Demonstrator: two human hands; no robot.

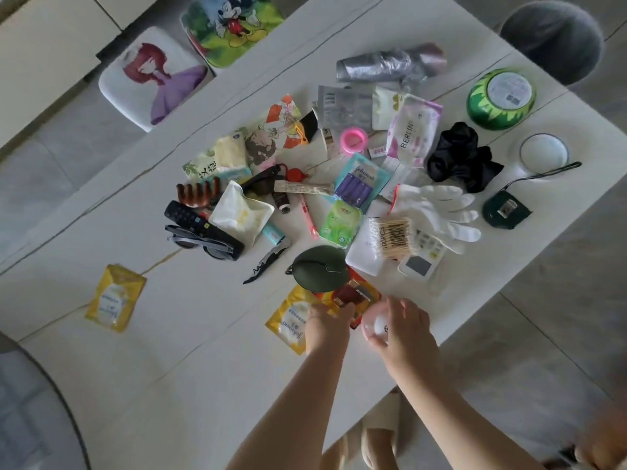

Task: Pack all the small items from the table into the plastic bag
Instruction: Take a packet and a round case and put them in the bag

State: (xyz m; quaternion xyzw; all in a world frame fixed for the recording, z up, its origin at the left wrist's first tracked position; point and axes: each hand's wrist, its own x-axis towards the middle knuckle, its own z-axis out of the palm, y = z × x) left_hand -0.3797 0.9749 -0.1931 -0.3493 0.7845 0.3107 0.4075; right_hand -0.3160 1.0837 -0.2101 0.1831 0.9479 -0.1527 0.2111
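Many small items lie heaped in the middle of the white table. At the near edge, my right hand curls round a white round ball. Just to its left, my left hand has its fingers curled on the edge of a red packet, which lies over a yellow sachet. A dark green oval case sits right behind them. A crumpled grey plastic bag lies at the far side of the table. Another yellow sachet lies apart at the left.
In the heap are white gloves, cotton swabs, a black remote, a corkscrew and black cloth. A green bowl and a white dish stand far right. Two cushioned chairs stand behind the table.
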